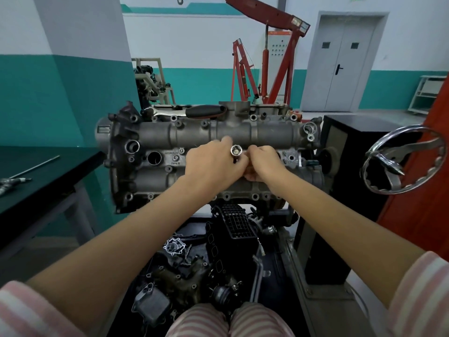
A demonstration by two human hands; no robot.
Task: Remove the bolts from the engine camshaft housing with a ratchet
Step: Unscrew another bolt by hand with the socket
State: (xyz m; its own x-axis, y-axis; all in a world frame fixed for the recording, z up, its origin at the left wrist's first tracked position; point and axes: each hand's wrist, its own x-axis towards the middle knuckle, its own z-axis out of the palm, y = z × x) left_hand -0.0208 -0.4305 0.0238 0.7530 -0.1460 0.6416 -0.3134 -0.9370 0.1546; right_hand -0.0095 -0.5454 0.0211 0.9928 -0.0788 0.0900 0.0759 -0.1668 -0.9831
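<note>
The grey camshaft housing (pixel 194 135) lies across the middle of the view on an engine stand, with bolts and bolt holes along its edges. Both my hands meet over its centre. My left hand (pixel 213 164) curls round a chrome socket (pixel 235 150) whose open end faces up. My right hand (pixel 264 164) is curled beside it, pinching the socket's lower part; what lies under the fingers is hidden. A ratchet (pixel 192 111) with a black and red grip lies along the housing's far edge, apart from both hands.
A dark table (pixel 43 176) with a thin rod stands at the left. A chrome handwheel (pixel 401 159) juts out at the right by a black cabinet (pixel 340 181). Loose engine parts (pixel 194 263) fill the tray below. A red engine hoist (pixel 267 64) stands behind.
</note>
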